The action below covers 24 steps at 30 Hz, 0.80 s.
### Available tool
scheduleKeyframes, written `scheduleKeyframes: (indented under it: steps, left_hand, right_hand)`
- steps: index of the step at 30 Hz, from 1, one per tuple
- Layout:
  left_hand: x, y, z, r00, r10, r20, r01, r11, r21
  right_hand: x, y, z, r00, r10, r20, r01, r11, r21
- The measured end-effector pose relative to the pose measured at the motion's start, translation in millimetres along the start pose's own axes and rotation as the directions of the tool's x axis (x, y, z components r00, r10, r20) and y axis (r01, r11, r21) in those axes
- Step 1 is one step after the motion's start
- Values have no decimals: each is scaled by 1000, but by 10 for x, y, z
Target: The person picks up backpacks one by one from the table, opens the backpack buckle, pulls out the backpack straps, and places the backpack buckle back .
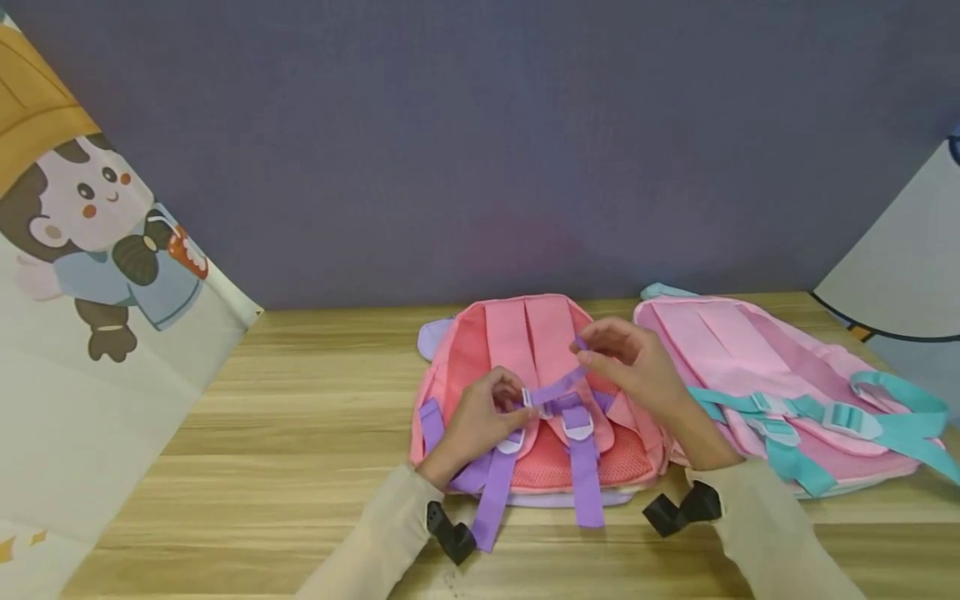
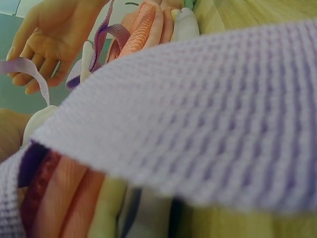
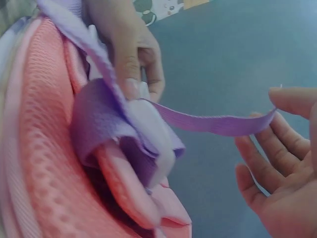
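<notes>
A coral-pink backpack [image 1: 465,350] lies on the table with its shoulder straps facing up. Across the straps runs a purple chest strap [image 1: 557,388] with a white buckle [image 1: 527,398]. My left hand [image 1: 480,417] pinches that buckle between thumb and fingers. Up and to the right, my right hand [image 1: 626,358] pinches the free end of the purple strap; in the right wrist view the purple webbing [image 3: 218,124] stretches from the buckle to those fingertips. Purple strap tails [image 1: 495,500] with white adjusters [image 1: 577,423] hang toward the front. Close purple webbing [image 2: 188,119] covers much of the left wrist view.
To the right lies a light-pink backpack [image 1: 720,333] with teal straps [image 1: 806,408], beside my right forearm. A dark blue-grey panel [image 1: 487,150] stands behind the wooden table [image 1: 300,400]. A cartoon-printed panel [image 1: 45,350] borders the left side.
</notes>
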<state>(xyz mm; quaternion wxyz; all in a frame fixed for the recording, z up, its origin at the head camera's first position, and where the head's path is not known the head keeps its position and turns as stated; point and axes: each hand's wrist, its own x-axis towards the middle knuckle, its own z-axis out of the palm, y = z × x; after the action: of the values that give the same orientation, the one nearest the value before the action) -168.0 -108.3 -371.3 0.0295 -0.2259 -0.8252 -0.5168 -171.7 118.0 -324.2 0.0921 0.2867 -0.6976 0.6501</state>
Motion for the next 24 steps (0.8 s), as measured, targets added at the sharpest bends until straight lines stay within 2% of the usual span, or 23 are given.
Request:
scheduleKeyframes:
  steps: [6,12,17,24]
  left_hand:
    - [-5,-2,-2,1000,-9,-8,9,1000,-7]
    - [11,-2,21,1000,-4,6,4,1000,-5]
    - [8,-5,25,1000,-1,1,1,1000,-3]
    - [-5,-9,8,1000,-12,1,12,1000,0]
  right_hand:
    - [-6,-49,-64,999,31,14,-30,998,-55]
    - [-38,-64,-156,1000,10,9,-10,999,-47]
    - [-74,-57,-252,999,-14,34,15,998,-55]
    - [-139,-16,-375,999,13,47,-8,996,-91]
